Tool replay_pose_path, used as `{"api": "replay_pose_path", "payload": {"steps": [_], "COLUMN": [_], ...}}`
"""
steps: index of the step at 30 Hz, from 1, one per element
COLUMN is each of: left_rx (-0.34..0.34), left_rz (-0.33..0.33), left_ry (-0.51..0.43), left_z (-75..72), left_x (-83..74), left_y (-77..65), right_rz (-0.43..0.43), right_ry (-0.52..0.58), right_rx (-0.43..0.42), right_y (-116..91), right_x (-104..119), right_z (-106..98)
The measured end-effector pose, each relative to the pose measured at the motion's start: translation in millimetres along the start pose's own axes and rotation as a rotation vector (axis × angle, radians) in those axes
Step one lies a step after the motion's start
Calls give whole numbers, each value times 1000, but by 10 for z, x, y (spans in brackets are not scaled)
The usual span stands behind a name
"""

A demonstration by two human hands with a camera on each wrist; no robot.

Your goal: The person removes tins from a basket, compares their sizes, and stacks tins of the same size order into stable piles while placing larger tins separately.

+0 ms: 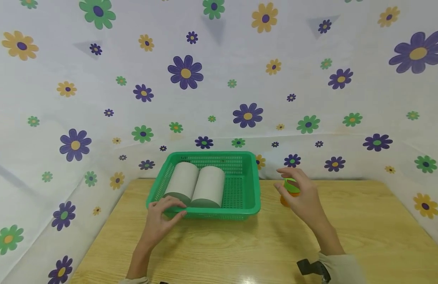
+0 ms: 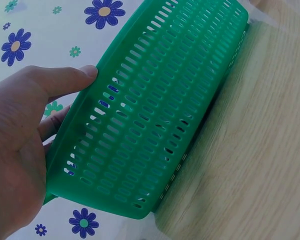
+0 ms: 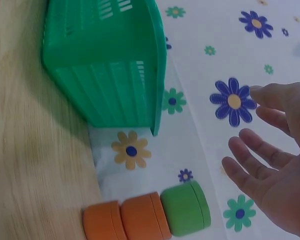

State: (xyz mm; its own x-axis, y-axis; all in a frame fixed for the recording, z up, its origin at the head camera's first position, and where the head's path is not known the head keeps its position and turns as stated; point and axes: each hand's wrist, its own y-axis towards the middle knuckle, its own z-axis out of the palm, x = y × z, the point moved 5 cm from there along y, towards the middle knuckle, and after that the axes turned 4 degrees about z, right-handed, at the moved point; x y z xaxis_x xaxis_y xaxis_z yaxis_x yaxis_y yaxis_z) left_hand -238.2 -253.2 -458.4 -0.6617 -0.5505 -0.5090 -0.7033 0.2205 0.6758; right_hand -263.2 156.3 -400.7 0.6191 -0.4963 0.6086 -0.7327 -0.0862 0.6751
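Note:
A green plastic basket (image 1: 256, 185) with slotted walls stands on the wooden table. Two white cylinders (image 1: 183, 179) lie side by side in its left part. At the basket's near left rim, my left hand (image 1: 160, 221) grips the edge. In the left wrist view, its thumb (image 2: 87, 73) is on the rim and the other fingers go behind it, partly hidden. Right of the basket, my right hand (image 1: 304, 197) is raised with fingers spread and holds nothing. Beyond it stands a stack of small rounded cups, two orange (image 3: 142, 215) and a green one (image 3: 185, 207) on top, apart from the fingers.
The wooden table (image 1: 219, 248) ends at the back against a white cloth (image 1: 219, 98) with printed flowers. A dark strap (image 1: 313, 268) is on the right wrist. The cup stack is near the table's back edge.

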Motion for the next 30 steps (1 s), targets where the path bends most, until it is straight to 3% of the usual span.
{"api": "replay_pose_path", "payload": {"steps": [11, 30], "left_rx": [-9, -18], "left_rz": [14, 20], "left_ry": [-9, 4], "left_z": [31, -5], "left_x": [-4, -58], "left_y": [-3, 29], "right_rz": [34, 145], "right_ry": [78, 130], "right_rx": [129, 429], "right_y": [-27, 228], "right_x": [134, 353], "right_z": [316, 979]}}
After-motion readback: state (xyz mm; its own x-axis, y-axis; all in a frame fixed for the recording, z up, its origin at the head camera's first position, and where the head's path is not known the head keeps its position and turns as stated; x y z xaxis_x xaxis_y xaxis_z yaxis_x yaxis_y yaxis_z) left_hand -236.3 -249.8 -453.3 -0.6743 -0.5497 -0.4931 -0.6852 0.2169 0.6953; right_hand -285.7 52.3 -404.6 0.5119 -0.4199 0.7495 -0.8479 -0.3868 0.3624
